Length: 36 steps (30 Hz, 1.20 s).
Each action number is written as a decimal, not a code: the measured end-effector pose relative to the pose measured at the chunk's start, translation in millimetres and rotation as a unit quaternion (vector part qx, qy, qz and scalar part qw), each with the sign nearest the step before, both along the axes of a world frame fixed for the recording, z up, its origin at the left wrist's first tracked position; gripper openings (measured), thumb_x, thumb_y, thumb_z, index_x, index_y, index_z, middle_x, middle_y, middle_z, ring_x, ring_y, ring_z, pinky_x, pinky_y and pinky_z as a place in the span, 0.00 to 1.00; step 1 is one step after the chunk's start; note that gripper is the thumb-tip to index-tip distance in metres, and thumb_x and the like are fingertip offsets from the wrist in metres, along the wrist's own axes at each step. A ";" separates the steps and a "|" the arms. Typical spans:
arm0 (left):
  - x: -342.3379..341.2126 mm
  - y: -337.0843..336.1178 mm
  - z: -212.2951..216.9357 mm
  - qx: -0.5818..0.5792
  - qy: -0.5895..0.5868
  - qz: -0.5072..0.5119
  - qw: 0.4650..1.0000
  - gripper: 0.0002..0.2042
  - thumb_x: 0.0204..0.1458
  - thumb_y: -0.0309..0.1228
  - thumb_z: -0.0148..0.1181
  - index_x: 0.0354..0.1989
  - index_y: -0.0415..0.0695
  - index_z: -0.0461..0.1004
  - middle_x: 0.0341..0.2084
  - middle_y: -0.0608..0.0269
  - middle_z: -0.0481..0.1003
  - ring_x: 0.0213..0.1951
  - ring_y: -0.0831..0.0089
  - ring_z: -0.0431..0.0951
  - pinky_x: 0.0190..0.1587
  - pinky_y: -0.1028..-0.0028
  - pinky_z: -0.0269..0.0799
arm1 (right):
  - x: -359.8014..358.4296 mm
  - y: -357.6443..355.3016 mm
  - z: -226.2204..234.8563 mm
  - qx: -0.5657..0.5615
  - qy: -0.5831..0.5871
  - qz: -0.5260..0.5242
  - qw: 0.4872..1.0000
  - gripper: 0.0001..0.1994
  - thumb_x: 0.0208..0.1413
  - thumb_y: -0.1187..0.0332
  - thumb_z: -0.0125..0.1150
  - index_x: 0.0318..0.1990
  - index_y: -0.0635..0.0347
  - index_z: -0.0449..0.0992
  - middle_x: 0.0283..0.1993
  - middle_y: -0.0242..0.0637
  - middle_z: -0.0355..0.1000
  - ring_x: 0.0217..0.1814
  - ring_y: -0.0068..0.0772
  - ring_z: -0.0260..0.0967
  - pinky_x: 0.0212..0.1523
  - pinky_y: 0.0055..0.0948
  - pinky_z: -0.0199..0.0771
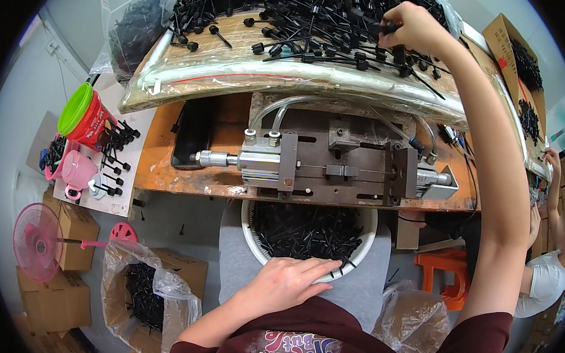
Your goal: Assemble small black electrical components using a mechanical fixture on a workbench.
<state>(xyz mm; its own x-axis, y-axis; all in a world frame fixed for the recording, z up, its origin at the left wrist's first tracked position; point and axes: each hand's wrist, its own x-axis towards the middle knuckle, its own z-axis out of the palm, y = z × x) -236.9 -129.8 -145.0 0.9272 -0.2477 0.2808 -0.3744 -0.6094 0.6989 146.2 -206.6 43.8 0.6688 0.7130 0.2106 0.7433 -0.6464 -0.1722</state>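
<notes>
Our right hand [413,28] reaches into the heap of black plastic pins [305,16] on the raised tray [288,80] above the tabletop [166,169], fingers closed in a pinch on one. These pins look light, stiff and thin, likely to tangle, so we judge the knobbed head the best place to grip. Our left hand [289,282] lies flat and spread on the rim of the white basket [369,237] in our lap.
</notes>
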 end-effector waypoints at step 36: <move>55.0 27.6 77.5 -0.185 -0.152 0.113 0.964 0.26 0.43 0.20 0.68 0.55 0.34 0.71 0.49 0.50 0.75 0.44 0.66 0.79 0.45 0.71 0.78 | -191.4 -74.7 -81.2 0.418 0.593 0.058 0.686 0.08 0.55 0.70 0.64 0.39 0.65 0.76 0.33 0.36 0.76 0.27 0.20 0.72 0.26 0.19 0.74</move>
